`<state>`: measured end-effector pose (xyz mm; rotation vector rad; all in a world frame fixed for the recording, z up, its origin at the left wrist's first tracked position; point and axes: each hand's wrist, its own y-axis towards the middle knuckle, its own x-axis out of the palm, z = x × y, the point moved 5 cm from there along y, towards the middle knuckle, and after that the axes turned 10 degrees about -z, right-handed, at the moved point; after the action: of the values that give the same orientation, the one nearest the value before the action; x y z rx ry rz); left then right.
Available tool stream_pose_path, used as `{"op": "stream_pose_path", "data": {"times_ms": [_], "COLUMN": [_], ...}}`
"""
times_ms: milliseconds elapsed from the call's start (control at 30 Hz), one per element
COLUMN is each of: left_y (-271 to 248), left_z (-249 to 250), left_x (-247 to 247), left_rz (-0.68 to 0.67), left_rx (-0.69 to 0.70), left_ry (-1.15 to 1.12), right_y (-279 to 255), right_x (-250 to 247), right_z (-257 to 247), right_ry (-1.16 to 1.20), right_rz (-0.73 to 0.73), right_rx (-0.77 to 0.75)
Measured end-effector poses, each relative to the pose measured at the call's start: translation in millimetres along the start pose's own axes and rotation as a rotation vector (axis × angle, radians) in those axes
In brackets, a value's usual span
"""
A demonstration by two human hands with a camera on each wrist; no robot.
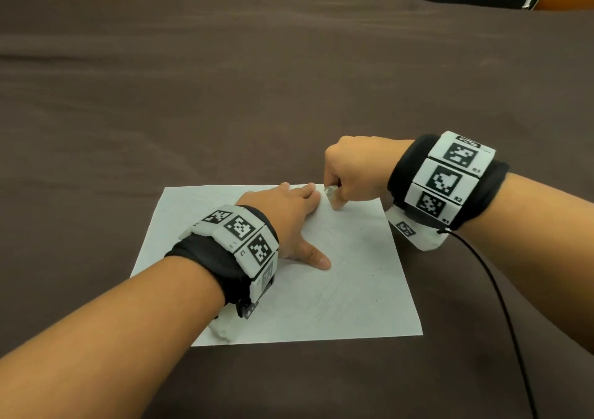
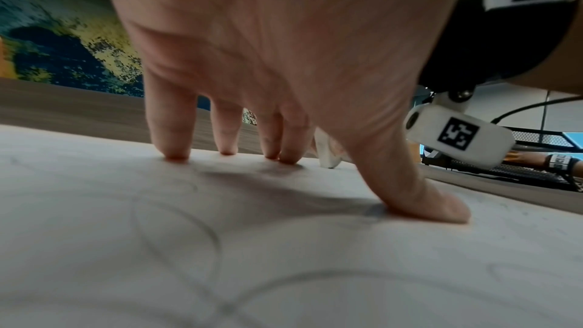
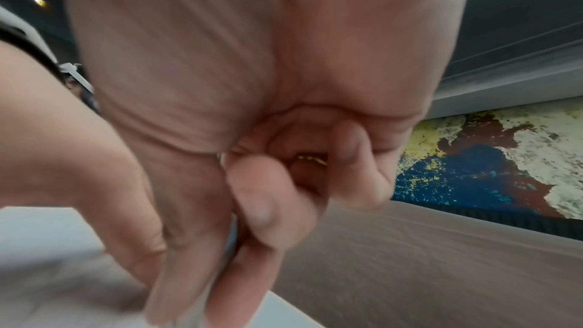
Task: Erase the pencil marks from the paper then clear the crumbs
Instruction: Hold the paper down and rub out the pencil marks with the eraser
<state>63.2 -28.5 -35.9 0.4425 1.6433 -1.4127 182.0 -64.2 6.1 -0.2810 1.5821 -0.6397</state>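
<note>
I see the paper [image 1: 321, 290] lying flat on the brown tablecloth [image 1: 289, 97], and I take it as my landmark. My left hand [image 1: 289, 222] lies spread on the paper's middle, fingers straight and pressing down near the far edge, thumb [image 2: 419, 198] splayed toward the near side, grasping nothing. My right hand [image 1: 353, 171] is at the paper's far right corner, curled and pinching a white eraser [image 1: 332, 197] whose tip touches the sheet just beside my left fingertips [image 2: 176, 151]. Faint pencil marks [image 2: 176, 228], curved lines, remain under and near the left palm, so I judge erasing unfinished. The risks I see: the cloth underneath is soft, so a hard stroke could buckle or tear the paper, especially this close to the corner, where the holding fingers anchor only one side. A stroke toward the left fingers could wrinkle the sheet against them. The left palm may smear graphite where it rests on marks. Small dark specks dot the paper's right side; sweeping them carelessly would push them into the cloth, where they would likely cling.
</note>
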Motion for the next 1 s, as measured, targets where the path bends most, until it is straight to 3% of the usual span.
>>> {"op": "stream_pose_path", "data": {"times_ms": [267, 633, 833, 1000], "left_y": [2.2, 3.9, 1.9, 0.6], "left_z": [-0.3, -2.8, -1.8, -1.2], "left_x": [0.6, 3.0, 1.4, 1.0], "left_rz": [0.002, 0.001, -0.005, 0.0], "left_rx": [0.004, 0.011, 0.009, 0.01], "left_ry": [-0.001, -0.022, -0.017, -0.018], "right_y": [6.9, -14.6, 7.6, 12.8], "right_x": [-15.7, 8.9, -15.6, -13.3], "right_z": [8.4, -5.6, 6.9, 8.1], "right_ry": [0.106, 0.014, 0.122, 0.095], "right_rz": [0.123, -0.052, 0.078, 0.059], "right_rx": [0.071, -0.061, 0.032, -0.003]}}
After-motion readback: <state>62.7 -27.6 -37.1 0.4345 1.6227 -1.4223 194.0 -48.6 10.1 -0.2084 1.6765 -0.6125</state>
